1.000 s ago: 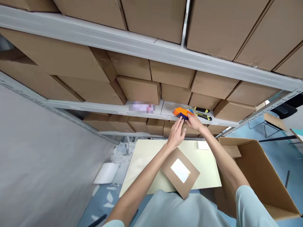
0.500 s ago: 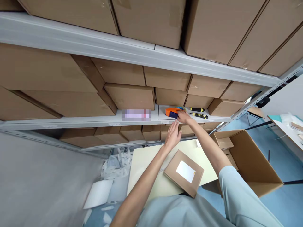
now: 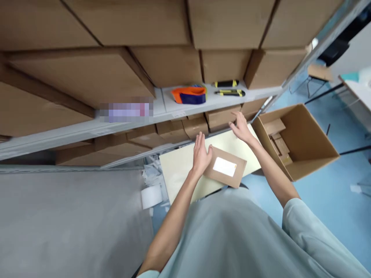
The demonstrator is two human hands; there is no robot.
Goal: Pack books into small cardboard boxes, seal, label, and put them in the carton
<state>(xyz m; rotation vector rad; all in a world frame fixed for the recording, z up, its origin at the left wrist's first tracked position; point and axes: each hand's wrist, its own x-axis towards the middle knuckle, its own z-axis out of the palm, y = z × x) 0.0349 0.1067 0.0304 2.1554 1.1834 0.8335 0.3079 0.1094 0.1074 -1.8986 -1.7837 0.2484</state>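
Observation:
A flat brown cardboard box [image 3: 210,173] with a white label [image 3: 225,166] lies on the pale yellow table [image 3: 176,168]. My left hand [image 3: 201,154] hovers at the box's left edge, fingers stretched out and nothing in it; whether it touches the box I cannot tell. Above the table's back part, beyond the box, my right hand [image 3: 240,125] is held with fingers apart and holds nothing. On the shelf [image 3: 162,110] above sits an orange and dark blue tape dispenser [image 3: 189,95]. Two black and yellow utility knives [image 3: 230,92] lie to its right.
Brown cartons [image 3: 171,65] fill the shelves ahead. A large open carton [image 3: 307,143] with small boxes inside stands right of the table. White packing scraps and a white roll [image 3: 151,196] are at the table's left, beside a grey wall [image 3: 72,224].
My right hand has let go of the tape dispenser on the shelf and drawn back over the table. My left hand has come down beside the labelled box. The view has tilted downward.

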